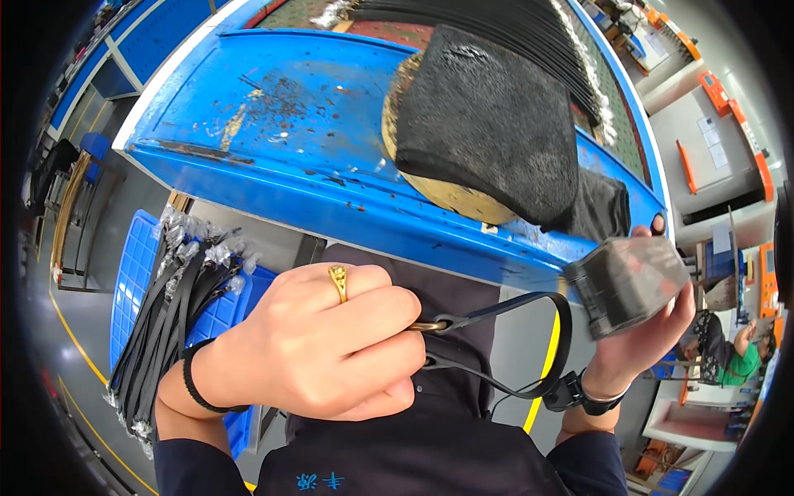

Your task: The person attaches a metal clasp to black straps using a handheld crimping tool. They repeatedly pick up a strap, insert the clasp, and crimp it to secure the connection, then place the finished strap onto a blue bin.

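Note:
In front of my body, my left hand (331, 347) is closed round the end of a thin black strap (558, 331), where a brass-coloured metal piece (428, 326) shows beside the fingers. The strap bends in a loop toward my right wrist and back. My right hand (641, 339), near the table's right front edge, grips a dark boxy block (628, 285), smeared by motion, its kind unclear. Beyond the hands lies a round pale block (455, 198), partly covered by a black cloth (488, 124).
The blue worktable (331, 132) bears dark stains. Many black straps (471, 21) with plastic-wrapped ends lie at its back. More wrapped straps (165, 306) hang over a blue crate (136, 256) at left. A person in green (736, 360) is far right.

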`<control>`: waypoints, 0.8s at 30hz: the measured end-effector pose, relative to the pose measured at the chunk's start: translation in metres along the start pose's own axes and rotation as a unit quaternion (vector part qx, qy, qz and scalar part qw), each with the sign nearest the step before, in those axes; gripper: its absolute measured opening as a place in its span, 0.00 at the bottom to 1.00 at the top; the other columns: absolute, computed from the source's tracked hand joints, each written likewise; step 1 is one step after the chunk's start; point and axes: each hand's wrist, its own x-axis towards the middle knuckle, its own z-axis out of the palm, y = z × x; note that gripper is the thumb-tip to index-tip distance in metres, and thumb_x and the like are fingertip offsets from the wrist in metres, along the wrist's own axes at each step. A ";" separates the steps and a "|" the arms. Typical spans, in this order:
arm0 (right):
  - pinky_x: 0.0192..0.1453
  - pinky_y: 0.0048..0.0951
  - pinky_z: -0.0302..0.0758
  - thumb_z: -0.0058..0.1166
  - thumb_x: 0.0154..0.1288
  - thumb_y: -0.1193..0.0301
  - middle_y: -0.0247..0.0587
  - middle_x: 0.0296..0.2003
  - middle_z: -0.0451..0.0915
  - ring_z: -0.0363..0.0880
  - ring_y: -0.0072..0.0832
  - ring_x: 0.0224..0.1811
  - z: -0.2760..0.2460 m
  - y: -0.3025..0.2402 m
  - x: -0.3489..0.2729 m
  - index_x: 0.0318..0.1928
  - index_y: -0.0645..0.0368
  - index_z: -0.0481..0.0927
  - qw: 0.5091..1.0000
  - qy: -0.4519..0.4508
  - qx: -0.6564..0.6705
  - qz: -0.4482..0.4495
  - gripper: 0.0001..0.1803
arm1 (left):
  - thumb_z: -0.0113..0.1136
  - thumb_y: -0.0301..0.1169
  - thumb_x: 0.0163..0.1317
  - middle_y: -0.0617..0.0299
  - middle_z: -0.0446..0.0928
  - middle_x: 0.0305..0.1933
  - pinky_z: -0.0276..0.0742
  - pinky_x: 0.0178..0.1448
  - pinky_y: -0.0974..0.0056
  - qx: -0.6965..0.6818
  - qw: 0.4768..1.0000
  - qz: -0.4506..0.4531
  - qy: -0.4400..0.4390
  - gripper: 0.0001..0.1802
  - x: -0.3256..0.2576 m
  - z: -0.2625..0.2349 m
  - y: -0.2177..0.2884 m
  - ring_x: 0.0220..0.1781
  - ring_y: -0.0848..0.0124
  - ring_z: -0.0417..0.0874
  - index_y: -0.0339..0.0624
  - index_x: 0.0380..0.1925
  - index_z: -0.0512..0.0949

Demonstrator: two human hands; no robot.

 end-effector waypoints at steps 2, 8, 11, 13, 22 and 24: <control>0.58 0.43 0.66 0.45 0.57 0.56 0.53 0.51 0.67 0.69 0.40 0.53 -0.001 0.007 -0.009 0.61 0.65 0.55 0.997 0.005 -0.068 -0.034 0.36 | 0.56 0.28 0.28 0.61 0.71 0.23 0.63 0.18 0.70 0.001 1.000 0.006 -0.009 0.07 0.005 0.006 0.002 0.15 0.71 0.67 0.42 0.14 0.73; 0.44 0.29 0.72 0.66 0.30 0.51 0.45 0.42 0.66 0.68 0.30 0.42 0.006 0.016 -0.023 0.57 0.54 0.60 0.970 0.101 -0.214 -0.054 0.50 | 0.56 0.28 0.29 0.62 0.71 0.23 0.62 0.18 0.70 -0.015 0.999 -0.002 -0.037 0.06 0.014 0.012 0.006 0.15 0.71 0.66 0.42 0.14 0.73; 0.42 0.27 0.73 0.67 0.27 0.51 0.44 0.42 0.66 0.68 0.28 0.40 0.004 0.016 -0.025 0.56 0.52 0.61 0.966 0.113 -0.223 -0.063 0.50 | 0.56 0.28 0.30 0.61 0.71 0.23 0.62 0.18 0.70 -0.024 0.998 0.005 -0.059 0.06 0.015 0.011 0.006 0.15 0.71 0.66 0.42 0.14 0.73; 0.41 0.26 0.74 0.68 0.25 0.51 0.43 0.41 0.67 0.69 0.28 0.40 0.005 0.014 -0.026 0.55 0.52 0.62 0.966 0.113 -0.227 -0.056 0.51 | 0.56 0.28 0.31 0.61 0.71 0.23 0.62 0.18 0.70 -0.032 0.997 0.007 -0.063 0.05 0.016 0.011 0.006 0.15 0.71 0.66 0.41 0.14 0.73; 0.41 0.26 0.73 0.69 0.24 0.51 0.42 0.40 0.67 0.68 0.27 0.41 0.005 0.018 -0.023 0.53 0.53 0.63 0.961 0.116 -0.241 -0.076 0.50 | 0.57 0.28 0.33 0.61 0.71 0.22 0.60 0.17 0.71 -0.042 0.997 0.012 -0.067 0.05 0.015 0.013 0.004 0.14 0.72 0.65 0.41 0.14 0.73; 0.40 0.26 0.73 0.69 0.24 0.51 0.41 0.40 0.67 0.67 0.27 0.41 0.004 0.017 -0.023 0.53 0.53 0.63 0.962 0.111 -0.237 -0.074 0.50 | 0.56 0.28 0.32 0.61 0.71 0.22 0.60 0.16 0.71 -0.046 0.997 0.010 -0.068 0.05 0.015 0.013 0.004 0.14 0.72 0.65 0.41 0.14 0.73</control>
